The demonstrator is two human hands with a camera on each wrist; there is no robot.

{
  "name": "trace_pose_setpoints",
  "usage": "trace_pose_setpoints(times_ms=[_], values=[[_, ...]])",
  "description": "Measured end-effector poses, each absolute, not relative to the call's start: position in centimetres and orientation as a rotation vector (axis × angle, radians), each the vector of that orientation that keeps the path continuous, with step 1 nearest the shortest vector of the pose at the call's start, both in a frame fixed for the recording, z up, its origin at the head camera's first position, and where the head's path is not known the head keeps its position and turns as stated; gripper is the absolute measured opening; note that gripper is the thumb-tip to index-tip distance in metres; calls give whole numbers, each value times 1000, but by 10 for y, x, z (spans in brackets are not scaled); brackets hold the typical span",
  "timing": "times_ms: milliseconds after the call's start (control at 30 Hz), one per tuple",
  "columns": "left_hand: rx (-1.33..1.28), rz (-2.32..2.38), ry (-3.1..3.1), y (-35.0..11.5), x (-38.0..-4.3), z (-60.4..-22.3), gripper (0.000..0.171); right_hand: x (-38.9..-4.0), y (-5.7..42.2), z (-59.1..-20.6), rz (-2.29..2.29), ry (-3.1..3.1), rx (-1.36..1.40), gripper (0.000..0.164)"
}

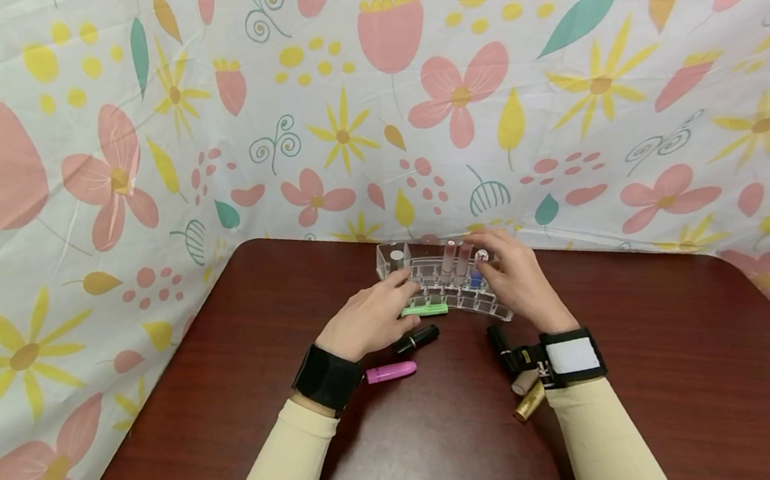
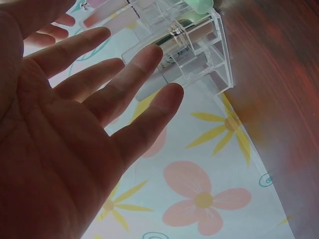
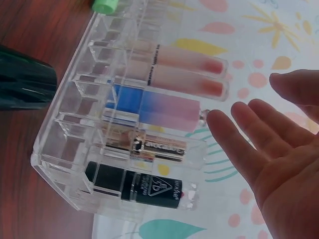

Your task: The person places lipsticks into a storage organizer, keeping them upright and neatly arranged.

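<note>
Reddish-brown table [image 1: 410,459], clear organizer [image 1: 458,293], 2 black tubes [image 1: 416,339], pink tube [image 1: 391,371], gold tube [image 1: 530,403], beige tube [image 1: 525,382]

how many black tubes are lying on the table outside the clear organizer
2 in sight: one black tube lies by the left hand, the other black tube below the right hand in the head view. Others may be hidden.
</note>
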State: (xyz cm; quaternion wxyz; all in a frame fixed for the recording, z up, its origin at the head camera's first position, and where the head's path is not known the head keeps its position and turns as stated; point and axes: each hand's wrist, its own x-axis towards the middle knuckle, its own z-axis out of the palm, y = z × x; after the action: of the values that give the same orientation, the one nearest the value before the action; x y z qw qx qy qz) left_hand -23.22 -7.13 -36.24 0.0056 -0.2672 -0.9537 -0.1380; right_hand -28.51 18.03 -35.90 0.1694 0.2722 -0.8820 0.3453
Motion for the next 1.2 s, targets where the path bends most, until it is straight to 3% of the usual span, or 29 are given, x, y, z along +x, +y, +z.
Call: trace_pose_setpoints(times_ms=[933, 1200], values=[[-839, -344, -2980, -59, -223, -363, 40, -253, 199, -351, 989, -2558, 699, 34], [-812, -321, -3061, -50, -218, -359, 43, -248, 178, -358, 820, -2562, 900, 31]])
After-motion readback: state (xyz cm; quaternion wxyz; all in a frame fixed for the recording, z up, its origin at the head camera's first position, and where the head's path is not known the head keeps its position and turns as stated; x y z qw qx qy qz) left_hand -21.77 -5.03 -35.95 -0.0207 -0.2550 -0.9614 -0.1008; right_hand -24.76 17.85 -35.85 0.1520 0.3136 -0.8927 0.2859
